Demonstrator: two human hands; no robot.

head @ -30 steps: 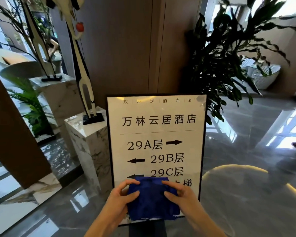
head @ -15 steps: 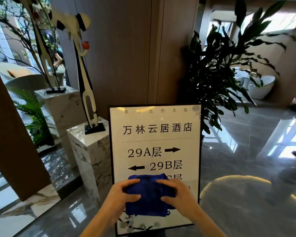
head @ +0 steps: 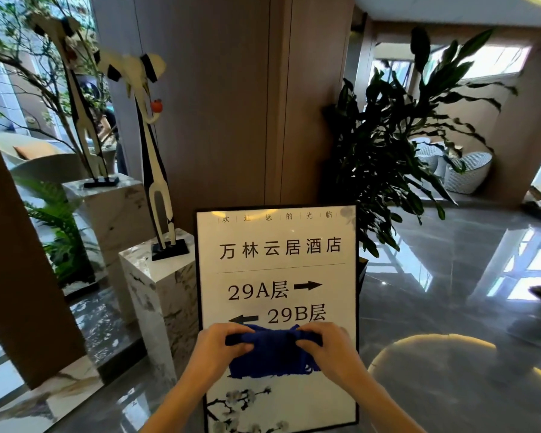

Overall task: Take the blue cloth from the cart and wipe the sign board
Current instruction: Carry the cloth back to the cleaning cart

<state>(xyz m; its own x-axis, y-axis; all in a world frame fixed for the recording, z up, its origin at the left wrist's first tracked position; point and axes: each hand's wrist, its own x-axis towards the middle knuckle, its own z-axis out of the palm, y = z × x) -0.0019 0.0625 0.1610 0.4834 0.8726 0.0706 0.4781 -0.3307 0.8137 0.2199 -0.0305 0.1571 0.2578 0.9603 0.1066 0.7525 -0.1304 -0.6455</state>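
The sign board (head: pixel 278 264) stands upright in front of me, a white panel in a black frame with black Chinese text, floor numbers and arrows. A folded blue cloth (head: pixel 270 354) is held in front of its lower middle, hiding the lines below "29B". My left hand (head: pixel 214 351) grips the cloth's left edge. My right hand (head: pixel 328 348) grips its right edge. Whether the cloth touches the board's face cannot be told. No cart is in view.
A white marble pedestal (head: pixel 156 295) with a tall bird sculpture (head: pixel 152 151) stands just left of the board. A large potted plant (head: pixel 394 157) stands behind its right side. A wooden column (head: pixel 231 104) rises behind. Glossy grey floor (head: pixel 450 307) spreads to the right.
The view has tilted up, so the board sits lower in frame. Both hands have bunched the cloth shorter, and it now covers the board just below the "29B" line.
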